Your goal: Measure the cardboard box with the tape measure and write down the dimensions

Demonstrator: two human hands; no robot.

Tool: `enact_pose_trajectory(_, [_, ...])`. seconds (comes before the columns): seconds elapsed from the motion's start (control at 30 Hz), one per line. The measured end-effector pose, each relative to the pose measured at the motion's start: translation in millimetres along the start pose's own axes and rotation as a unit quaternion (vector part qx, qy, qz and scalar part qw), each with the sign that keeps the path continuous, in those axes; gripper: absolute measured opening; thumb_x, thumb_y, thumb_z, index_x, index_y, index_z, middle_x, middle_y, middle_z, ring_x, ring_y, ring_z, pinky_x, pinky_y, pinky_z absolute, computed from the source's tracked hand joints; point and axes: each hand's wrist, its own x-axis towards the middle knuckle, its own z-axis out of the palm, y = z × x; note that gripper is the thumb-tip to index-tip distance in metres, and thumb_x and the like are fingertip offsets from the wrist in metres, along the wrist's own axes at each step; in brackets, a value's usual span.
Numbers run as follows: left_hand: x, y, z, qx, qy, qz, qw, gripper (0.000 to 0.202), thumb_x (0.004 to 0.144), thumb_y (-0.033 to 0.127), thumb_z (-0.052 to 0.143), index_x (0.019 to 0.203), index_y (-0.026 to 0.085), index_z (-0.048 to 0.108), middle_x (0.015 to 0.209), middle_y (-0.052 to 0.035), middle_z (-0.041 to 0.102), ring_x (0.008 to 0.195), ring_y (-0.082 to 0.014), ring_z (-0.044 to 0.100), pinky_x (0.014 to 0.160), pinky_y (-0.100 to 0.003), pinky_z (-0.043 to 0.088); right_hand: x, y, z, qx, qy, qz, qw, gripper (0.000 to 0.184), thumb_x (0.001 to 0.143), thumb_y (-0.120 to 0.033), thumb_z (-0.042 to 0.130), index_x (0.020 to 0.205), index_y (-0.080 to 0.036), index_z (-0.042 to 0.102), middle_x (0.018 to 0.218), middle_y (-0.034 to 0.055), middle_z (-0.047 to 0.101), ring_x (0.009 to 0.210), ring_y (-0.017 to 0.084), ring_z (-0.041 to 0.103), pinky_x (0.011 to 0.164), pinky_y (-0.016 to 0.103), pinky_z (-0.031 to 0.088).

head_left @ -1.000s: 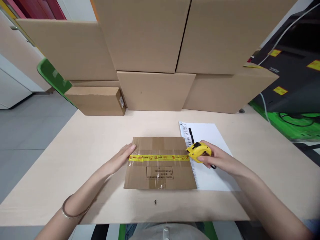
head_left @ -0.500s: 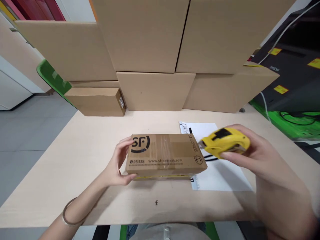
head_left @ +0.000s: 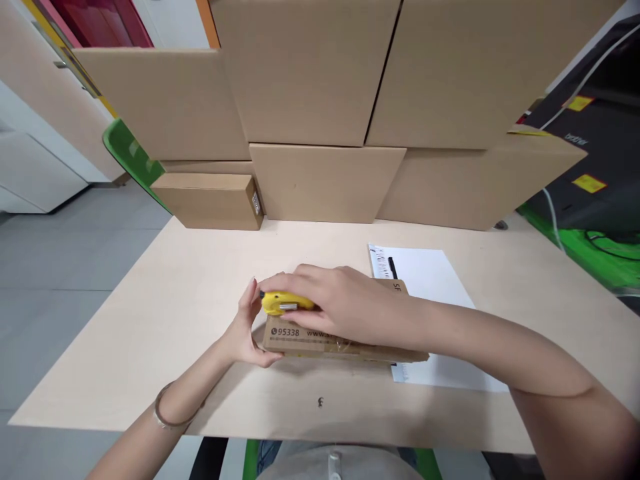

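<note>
A flat brown SF Express cardboard box (head_left: pixel 300 340) lies on the table in front of me, its top partly hidden. My left hand (head_left: pixel 249 333) clasps its left end, thumb at the lower front edge and fingers up by the left back corner. My right hand (head_left: pixel 340 300) reaches across the box top, wrapped round a yellow hand tool (head_left: pixel 274 302) with a small metal part on its side. The tool's dark tip points left at the box's left end, close to my left fingers. Whether the tip touches the cardboard, I cannot tell.
White paper sheets (head_left: pixel 430 267) lie right of the box, with a black pen (head_left: pixel 393 268) on them. A closed brown box (head_left: pixel 215 203) stands at the back left. Large cardboard panels (head_left: pixel 320 183) wall off the table's rear. A dark Brother machine (head_left: pixel 585 160) stands at the right.
My right hand has swung left with the yellow tool, from beyond the box's right end to its left end. My left hand keeps its hold. The view has shifted slightly.
</note>
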Motion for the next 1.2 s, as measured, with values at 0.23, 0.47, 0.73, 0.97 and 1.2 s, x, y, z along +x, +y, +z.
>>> enact_pose_trajectory(0.23, [19.3,13.7,-2.8,0.075,-0.043,0.060,0.994,0.095,0.073,0.045,0.084,0.156,0.040,0.037,0.160,-0.0140,0.032,0.149,-0.0452,0.033,0.114,-0.070,0.037,-73.2,30.8,-17.6,0.022,0.031,0.082,0.996,0.039,0.100,-0.040,0.060,0.139,-0.038,0.059,0.125,0.0025,0.072,0.100,0.023,0.072,0.085,0.035,0.056])
enact_pose_trajectory(0.47, [18.2,15.6,-2.8,0.078,-0.045,0.041,0.995,0.089,0.074,0.048,0.080,0.153,0.043,0.039,0.157,-0.0122,0.033,0.147,-0.0452,0.035,0.113,-0.069,0.038,-176.9,62.1,-35.3,0.002,0.135,0.211,0.968,0.033,0.091,-0.043,0.071,0.123,-0.038,0.070,0.104,0.0031,0.077,0.073,0.023,0.071,0.060,0.035,0.057])
enact_pose_trajectory(0.73, [17.5,13.2,-3.6,0.087,-0.038,0.034,0.995,0.089,0.070,0.048,0.082,0.150,0.043,0.043,0.156,-0.0118,0.036,0.145,-0.0469,0.037,0.111,-0.071,0.039,-189.9,67.6,-25.7,0.021,0.153,0.232,0.960,0.029,0.092,-0.044,0.070,0.120,-0.037,0.067,0.108,0.0044,0.074,0.079,0.023,0.071,0.059,0.034,0.056])
enact_pose_trajectory(0.97, [19.6,14.0,-3.2,0.085,-0.033,0.039,0.995,0.088,0.070,0.049,0.082,0.150,0.043,0.044,0.156,-0.0115,0.037,0.145,-0.0463,0.038,0.111,-0.071,0.040,-190.0,63.7,-24.3,0.018,0.156,0.242,0.958,0.030,0.094,-0.046,0.066,0.120,-0.033,0.067,0.110,0.0069,0.073,0.083,0.024,0.072,0.062,0.034,0.058])
enact_pose_trajectory(1.2, [17.6,14.1,-3.7,0.082,-0.035,0.039,0.995,0.091,0.069,0.047,0.083,0.151,0.043,0.043,0.158,-0.0125,0.036,0.145,-0.0464,0.038,0.110,-0.071,0.040,-169.1,53.0,-44.7,-0.007,0.101,0.209,0.973,0.036,0.091,-0.042,0.071,0.127,-0.039,0.066,0.105,0.0030,0.077,0.073,0.023,0.071,0.058,0.034,0.055])
